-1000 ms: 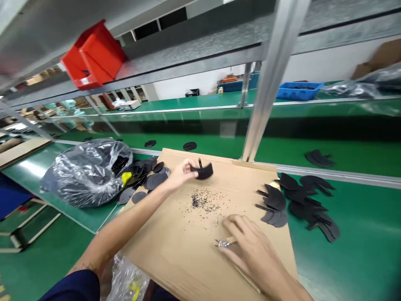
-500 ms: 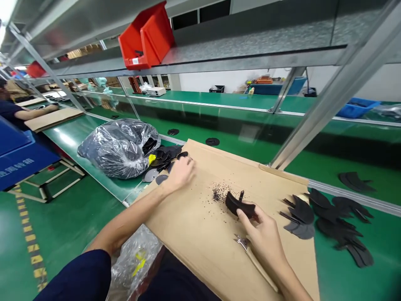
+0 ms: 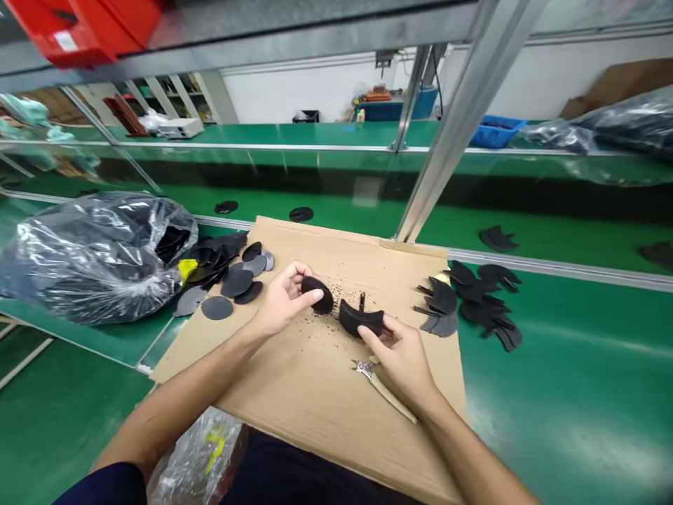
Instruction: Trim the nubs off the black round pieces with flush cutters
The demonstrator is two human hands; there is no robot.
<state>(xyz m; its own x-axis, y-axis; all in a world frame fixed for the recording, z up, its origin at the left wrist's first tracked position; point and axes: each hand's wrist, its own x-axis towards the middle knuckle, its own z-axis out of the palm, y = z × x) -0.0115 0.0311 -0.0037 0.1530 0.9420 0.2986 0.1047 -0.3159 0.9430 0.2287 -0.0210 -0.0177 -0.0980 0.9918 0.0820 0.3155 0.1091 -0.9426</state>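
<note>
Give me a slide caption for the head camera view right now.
Left hand holding a black disc, right hand a curved black piece, above cardboard strewn with dark specks.

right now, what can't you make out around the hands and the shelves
All in the head view:
Left hand: some fingertips, hidden behind the black disc.
Right hand: some fingertips, hidden behind the curved black piece.
Black flecks: too small to tell what each is.
Red bin: upper part cut off by the top edge.
Blue tray: contents too small to identify.
</note>
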